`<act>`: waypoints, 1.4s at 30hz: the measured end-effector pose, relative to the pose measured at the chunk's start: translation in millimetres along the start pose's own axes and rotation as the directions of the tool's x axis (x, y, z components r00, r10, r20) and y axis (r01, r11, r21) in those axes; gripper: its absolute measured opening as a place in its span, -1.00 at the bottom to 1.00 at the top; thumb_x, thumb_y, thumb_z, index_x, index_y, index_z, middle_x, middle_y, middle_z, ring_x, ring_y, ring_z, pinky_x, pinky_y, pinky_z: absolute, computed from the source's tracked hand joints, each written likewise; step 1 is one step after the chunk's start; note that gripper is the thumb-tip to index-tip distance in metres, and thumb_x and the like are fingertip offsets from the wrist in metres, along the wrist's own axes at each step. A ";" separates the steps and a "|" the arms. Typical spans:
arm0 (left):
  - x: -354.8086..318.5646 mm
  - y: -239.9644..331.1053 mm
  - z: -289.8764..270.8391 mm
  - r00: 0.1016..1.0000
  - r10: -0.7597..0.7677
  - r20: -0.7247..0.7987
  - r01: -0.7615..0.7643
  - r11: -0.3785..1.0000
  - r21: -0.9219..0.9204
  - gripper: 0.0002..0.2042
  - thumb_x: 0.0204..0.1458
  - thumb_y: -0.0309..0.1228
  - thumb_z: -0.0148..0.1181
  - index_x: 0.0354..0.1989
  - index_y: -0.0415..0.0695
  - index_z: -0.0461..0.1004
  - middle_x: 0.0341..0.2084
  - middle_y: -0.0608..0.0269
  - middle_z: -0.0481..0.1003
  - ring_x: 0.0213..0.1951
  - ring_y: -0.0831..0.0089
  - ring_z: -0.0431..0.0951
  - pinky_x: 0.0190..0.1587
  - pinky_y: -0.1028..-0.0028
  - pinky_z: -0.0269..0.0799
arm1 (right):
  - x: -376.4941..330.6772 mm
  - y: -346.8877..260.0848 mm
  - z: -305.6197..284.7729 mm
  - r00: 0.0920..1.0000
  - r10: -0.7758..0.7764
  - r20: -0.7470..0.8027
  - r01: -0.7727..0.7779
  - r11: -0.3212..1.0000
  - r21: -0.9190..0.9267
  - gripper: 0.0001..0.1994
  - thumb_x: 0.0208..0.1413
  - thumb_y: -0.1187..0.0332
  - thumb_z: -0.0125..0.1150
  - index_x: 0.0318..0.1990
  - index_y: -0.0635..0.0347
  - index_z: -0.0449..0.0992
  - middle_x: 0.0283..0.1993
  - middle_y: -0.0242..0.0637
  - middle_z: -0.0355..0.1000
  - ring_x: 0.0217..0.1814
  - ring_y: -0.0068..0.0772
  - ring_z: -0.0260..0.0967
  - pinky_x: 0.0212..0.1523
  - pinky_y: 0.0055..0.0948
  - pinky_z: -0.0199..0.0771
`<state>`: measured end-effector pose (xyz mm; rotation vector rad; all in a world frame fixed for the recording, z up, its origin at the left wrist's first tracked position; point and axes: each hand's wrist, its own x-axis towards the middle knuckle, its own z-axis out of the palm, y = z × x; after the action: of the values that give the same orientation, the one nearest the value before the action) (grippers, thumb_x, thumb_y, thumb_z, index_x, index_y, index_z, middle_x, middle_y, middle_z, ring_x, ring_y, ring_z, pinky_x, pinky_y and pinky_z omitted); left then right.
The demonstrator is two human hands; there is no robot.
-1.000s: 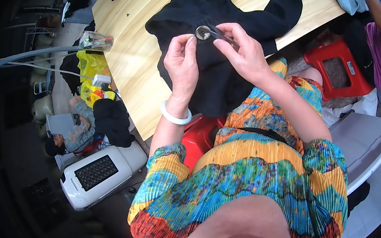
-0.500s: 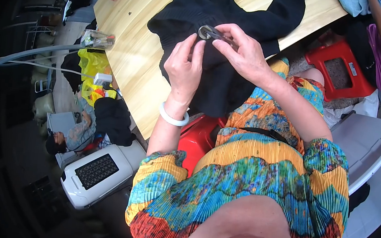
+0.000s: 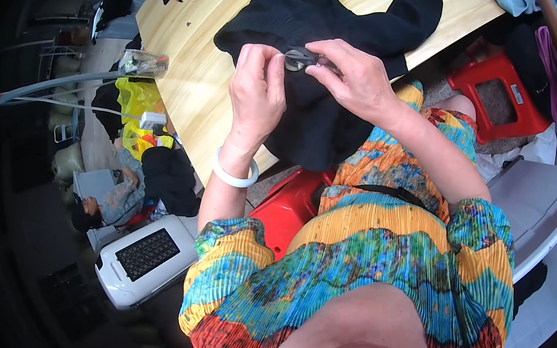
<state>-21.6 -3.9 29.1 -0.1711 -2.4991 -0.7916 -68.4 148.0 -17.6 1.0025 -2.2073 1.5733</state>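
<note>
**Both hands closed on the small metal piece, grip tightened over the last second**

- Left hand [image 3: 257, 97]: thumb and fingertips pinched onto the small dark metal piece [image 3: 297, 58], from its left side. A second ago the fingers sat a bit looser beside it; now they're bunched right on it. White bangle [image 3: 234, 173] on that wrist.
- Right hand [image 3: 350, 76]: pinching the same piece from the right, fingers curled over its top. Hold looks unchanged across the three frames, just shifted slightly with the head.
- The piece: between the two sets of fingertips, touching both, pressed against the black garment [image 3: 320, 36] directly under the hands. Looks like a ring or fastener; too small to tell which.
- Garment: draped over the near edge of the wooden table [image 3: 191, 36], hanging down toward the lap below the hands. No real change in how it lies.
- Read: work on the piece is mid-step, fine two-handed fiddling, nothing released yet.
- Around: red stool [image 3: 497, 95] well off to the right of the right hand; white perforated box [image 3: 144, 258] far below the left hand.
</note>
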 end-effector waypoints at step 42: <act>-30.8 0.3 7.8 0.784 -0.518 0.342 0.610 0.539 -0.582 -0.82 -0.05 -0.44 0.10 -0.30 -0.27 0.43 -0.50 0.37 0.42 -0.50 0.70 0.36 -0.40 0.70 0.28 | -6.3 -8.6 -4.4 0.977 0.213 -0.011 -0.183 0.863 0.471 -0.68 -0.12 0.51 0.15 -0.14 0.23 0.33 -0.28 -0.33 0.36 -0.28 -0.62 0.34 -0.26 -0.64 0.37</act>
<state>1.7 1.7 8.2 0.4026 -2.2505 -2.0150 -58.9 152.9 -13.1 0.8368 -1.9780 2.2752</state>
